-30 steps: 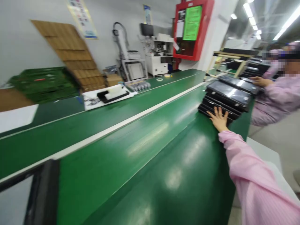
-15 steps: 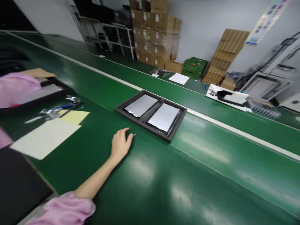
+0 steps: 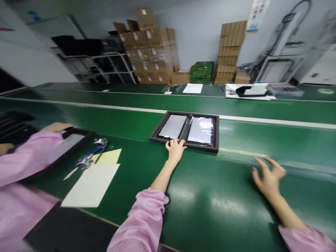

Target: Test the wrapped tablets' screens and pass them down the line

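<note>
A black two-compartment tray (image 3: 216,134) lies flat at twelve o'clock, grey panel (image 3: 172,126) toward nine, glossier panel (image 3: 200,130) toward three

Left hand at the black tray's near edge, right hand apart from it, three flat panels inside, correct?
Not three: the head view shows two flat panels in the black tray, with the left hand at its near edge, right hand apart.

Nothing can be read: the pale banner (image 3: 257,15) on the back wall (image 3: 198,36) bears a column of dark characters above a blue lower band (image 3: 251,30), too blurred to make out, and the small white labels (image 3: 148,34) on the stacked cardboard boxes (image 3: 156,37) are too small to decipher.
</note>
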`<move>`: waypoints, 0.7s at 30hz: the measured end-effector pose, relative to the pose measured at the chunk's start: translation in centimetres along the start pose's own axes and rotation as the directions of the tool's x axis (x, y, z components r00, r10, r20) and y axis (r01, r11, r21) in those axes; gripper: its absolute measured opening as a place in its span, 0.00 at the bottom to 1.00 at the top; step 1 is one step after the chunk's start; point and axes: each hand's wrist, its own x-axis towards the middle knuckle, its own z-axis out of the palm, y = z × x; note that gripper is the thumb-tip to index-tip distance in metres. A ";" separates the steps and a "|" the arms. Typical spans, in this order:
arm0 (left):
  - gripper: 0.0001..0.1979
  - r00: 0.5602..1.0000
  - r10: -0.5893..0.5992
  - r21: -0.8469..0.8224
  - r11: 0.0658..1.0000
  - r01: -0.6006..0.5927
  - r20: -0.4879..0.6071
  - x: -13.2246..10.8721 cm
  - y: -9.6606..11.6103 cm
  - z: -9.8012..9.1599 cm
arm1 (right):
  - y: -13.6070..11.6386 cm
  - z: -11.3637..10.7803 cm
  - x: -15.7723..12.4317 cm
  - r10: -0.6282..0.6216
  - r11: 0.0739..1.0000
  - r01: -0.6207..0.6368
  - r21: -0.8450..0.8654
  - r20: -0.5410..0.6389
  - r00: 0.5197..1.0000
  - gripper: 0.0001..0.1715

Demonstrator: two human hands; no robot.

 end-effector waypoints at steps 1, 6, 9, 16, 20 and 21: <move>0.11 1.000 0.028 -0.006 1.000 -0.028 0.011 0.2 -0.1 -0.1 | -0.7 0.0 -1.0 -0.022 0.999 0.021 -0.041 -0.029 0.999 0.14; 0.11 0.987 0.155 -0.044 0.987 -0.154 0.038 1.2 -0.1 -0.6 | -4.3 1.7 -2.7 0.019 0.999 -0.019 -0.037 -0.011 1.000 0.19; 0.12 0.978 0.205 -0.070 0.977 -0.203 0.035 1.3 1.0 -0.6 | -4.1 1.8 -2.4 0.145 0.989 -0.145 0.006 -0.060 0.988 0.19; 0.12 0.974 0.215 -0.146 0.968 -0.202 0.074 -3.1 5.5 -1.0 | 0.2 0.0 -1.6 0.380 0.913 -0.358 0.195 -0.088 0.921 0.19; 0.10 0.958 0.277 -0.157 0.952 -0.263 0.079 -8.6 7.1 -2.5 | 1.6 -1.1 -1.0 0.535 0.778 -0.522 0.350 0.067 0.842 0.25; 0.10 0.946 0.315 -0.156 0.941 -0.302 0.072 -10.2 7.3 -2.9 | 1.7 -1.5 -0.9 0.555 0.744 -0.567 0.353 0.148 0.819 0.28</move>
